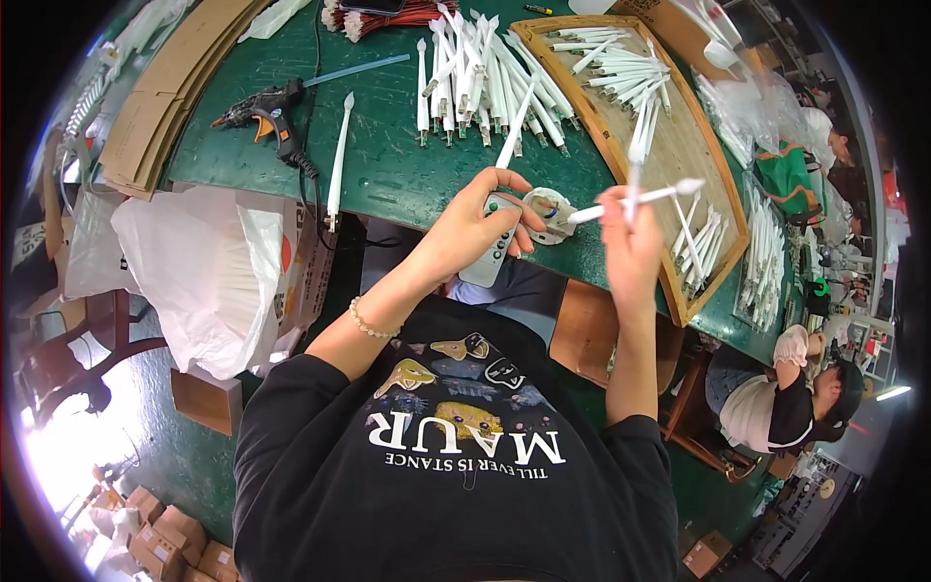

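Head view: wooden tray [700, 145] holds white candles [628, 74].

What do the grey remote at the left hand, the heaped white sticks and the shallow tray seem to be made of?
Grey remote: likely hard plastic with a satin finish, judging by its even colour and moulded-looking body.
White sticks: probably plastic, smooth with a slight sheen, though a waxy coating is possible.
Tray: apparently wood, fairly matte, given the frame's uneven brown tone.
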`<state>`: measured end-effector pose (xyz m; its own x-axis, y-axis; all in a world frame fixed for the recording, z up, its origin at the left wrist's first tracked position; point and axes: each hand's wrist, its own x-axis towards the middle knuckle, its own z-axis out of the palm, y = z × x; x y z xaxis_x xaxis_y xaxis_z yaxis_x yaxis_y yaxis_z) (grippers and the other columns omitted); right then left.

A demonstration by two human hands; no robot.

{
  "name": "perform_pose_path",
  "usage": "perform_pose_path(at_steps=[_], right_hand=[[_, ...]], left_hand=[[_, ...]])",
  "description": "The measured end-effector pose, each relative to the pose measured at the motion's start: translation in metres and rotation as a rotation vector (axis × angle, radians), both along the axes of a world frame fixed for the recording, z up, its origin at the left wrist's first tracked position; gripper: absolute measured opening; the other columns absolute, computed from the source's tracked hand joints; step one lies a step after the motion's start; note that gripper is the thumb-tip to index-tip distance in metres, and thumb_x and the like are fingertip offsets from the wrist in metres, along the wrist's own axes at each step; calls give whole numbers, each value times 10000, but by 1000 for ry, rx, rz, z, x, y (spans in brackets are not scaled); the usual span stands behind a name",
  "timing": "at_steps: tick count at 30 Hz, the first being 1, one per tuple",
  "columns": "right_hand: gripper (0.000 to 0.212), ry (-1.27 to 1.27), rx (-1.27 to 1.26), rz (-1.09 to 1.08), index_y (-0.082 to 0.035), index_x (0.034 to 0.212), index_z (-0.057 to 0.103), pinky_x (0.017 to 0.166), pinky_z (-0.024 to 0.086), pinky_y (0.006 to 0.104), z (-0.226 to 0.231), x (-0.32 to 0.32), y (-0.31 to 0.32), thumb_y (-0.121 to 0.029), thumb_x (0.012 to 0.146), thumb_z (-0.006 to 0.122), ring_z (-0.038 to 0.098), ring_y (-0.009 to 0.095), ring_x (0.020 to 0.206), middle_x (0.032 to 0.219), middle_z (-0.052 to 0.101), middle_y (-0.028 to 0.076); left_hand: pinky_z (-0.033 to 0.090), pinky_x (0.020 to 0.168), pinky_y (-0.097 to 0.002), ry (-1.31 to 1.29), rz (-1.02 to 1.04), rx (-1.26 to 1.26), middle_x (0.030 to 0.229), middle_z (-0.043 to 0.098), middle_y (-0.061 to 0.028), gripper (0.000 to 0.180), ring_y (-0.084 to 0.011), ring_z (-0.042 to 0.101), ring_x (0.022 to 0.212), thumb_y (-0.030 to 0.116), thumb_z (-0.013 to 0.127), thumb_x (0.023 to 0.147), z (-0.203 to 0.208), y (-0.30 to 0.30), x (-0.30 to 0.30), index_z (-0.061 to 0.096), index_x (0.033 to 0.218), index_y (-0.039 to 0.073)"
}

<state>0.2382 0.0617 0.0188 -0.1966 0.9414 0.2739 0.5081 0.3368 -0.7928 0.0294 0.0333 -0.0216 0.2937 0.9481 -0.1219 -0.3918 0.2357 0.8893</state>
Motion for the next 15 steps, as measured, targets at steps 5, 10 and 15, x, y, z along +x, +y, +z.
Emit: perform_pose_path(at_steps=[5,10,15], right_hand=[[209,-133,35,10,-15,970,580,559,454,352,-12,-10,2,-224,966,581,591,277,593,690,599,124],[237,-229,193,36,-12,978,565,589,453,317,-10,-13,8,-245,999,526,563,191,617,724,596,90],[193,-272,225,60,-18,966,574,546,448,356,-13,-18,11,-211,971,561,598,271,605,711,615,126]], left_hand=[[511,665,-260,12,-1,6,981,657,-164,288,-141,624,756,39,466,931,0,1,0,400,1209,9],[512,661,-263,19,-3,10,982,658,-166,288,-143,626,751,34,467,925,-1,1,0,401,1204,2],[512,661,-264,14,1,4,981,658,-169,289,-145,628,751,34,470,924,0,1,0,402,1204,-1]])
